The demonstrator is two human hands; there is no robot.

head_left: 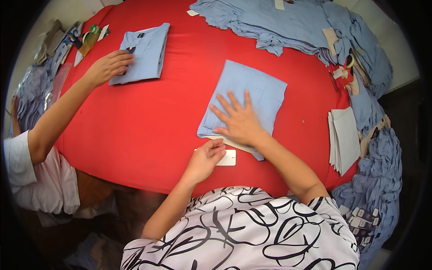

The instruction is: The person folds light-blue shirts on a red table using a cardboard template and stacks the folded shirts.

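A folded light blue garment point(252, 85) lies on the red-covered table in front of me, with a beige cardboard-like sheet point(243, 146) showing along its near edge. My right hand point(240, 119) rests flat on the garment, fingers spread. At the garment's near left corner is my left hand point(206, 159), its thumb and fingertips drawn together. Whatever may be between those fingers is too small to make out. A white tag point(228, 158) lies partly behind the left hand, close to the table's near side.
On the left, a co-worker's hand point(110, 66) touches another folded blue garment point(150, 51). Blue garments point(270, 22) are heaped at the far side. Folded pale sheets point(344, 139) lie at right, near a bunched blue pile point(378, 166) and several tags point(362, 220). Tape and tools point(87, 40) sit far left.
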